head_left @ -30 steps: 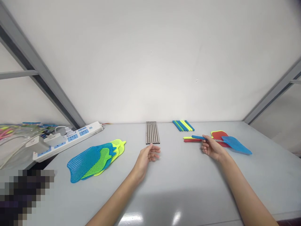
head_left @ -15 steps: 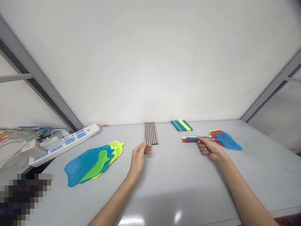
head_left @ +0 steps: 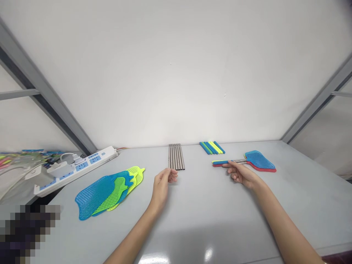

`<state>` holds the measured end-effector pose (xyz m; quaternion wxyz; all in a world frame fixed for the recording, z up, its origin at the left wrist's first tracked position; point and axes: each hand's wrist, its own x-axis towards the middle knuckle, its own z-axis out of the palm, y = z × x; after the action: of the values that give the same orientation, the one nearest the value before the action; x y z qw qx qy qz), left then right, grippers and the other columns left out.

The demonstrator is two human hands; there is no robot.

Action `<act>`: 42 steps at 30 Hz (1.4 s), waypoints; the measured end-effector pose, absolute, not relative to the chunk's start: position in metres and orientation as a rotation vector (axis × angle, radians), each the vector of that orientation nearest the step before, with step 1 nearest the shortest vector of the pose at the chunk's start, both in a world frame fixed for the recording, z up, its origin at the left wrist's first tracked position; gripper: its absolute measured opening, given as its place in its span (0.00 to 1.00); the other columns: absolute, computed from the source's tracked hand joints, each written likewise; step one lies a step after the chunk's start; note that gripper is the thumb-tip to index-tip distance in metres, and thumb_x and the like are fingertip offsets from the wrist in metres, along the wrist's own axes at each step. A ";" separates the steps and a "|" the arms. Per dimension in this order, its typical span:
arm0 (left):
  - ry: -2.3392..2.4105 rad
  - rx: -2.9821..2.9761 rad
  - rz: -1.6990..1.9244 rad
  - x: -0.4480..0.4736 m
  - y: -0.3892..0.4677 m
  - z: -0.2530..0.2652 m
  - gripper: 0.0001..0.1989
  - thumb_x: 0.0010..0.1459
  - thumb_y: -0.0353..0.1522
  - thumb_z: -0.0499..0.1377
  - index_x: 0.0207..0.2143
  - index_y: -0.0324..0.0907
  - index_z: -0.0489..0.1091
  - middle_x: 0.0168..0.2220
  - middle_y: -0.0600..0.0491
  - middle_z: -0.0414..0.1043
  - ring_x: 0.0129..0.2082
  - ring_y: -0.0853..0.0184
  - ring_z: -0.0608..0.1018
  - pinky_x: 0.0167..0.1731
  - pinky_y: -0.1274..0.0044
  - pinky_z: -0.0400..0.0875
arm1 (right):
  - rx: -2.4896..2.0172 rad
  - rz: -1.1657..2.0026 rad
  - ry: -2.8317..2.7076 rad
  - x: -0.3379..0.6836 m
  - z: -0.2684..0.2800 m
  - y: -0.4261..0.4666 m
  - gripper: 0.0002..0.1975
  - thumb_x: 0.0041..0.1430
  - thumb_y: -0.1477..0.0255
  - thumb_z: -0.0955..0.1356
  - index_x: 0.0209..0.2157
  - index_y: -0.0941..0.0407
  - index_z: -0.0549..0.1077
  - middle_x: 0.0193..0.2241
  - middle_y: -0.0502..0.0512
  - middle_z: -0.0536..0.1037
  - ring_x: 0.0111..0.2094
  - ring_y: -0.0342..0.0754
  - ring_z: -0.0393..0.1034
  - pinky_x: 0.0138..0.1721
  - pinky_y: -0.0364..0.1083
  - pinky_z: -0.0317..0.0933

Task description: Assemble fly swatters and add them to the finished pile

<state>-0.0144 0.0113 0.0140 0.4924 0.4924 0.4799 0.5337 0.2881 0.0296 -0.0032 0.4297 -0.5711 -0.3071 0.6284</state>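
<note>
My right hand [head_left: 242, 175] has its thumb and forefinger at the blue handle [head_left: 220, 162] of a fly swatter, whose blue mesh head [head_left: 258, 160] lies over other swatters with red and yellow parts showing. Its other fingers curl below the handle. My left hand [head_left: 161, 186] hovers or rests by the near ends of a row of metal tubes [head_left: 176, 157]. The left fingers are loosely bent, and nothing shows in them. Left of it, loose swatter heads [head_left: 95, 194] in blue, green and yellow overlap on the table.
Several blue, green and yellow handle grips [head_left: 212, 147] lie in a row near the wall [head_left: 176, 80]. A white power strip [head_left: 82, 167] with plugs and cables runs along the table's left side. Grey frame posts [head_left: 49, 88] stand at both sides.
The blue swatter's head has swung up and left, now lining up over the others beneath it. My right hand has shifted slightly left along the handle; my left hand has hardly moved.
</note>
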 end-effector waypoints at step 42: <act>1.189 2.484 0.495 0.006 -0.014 0.009 0.25 0.55 0.43 0.42 0.54 0.48 0.47 0.55 0.51 0.51 0.56 0.58 0.47 0.49 0.57 0.31 | -1.339 1.368 -0.897 0.261 -0.008 0.028 0.12 0.48 0.66 0.62 0.31 0.58 0.71 0.18 0.49 0.67 0.15 0.37 0.56 0.12 0.37 0.50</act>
<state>0.0061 -0.0140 0.0085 0.1709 0.8746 0.4188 0.1743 0.2608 0.0275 -0.0083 0.4915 -0.5516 -0.3697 0.5635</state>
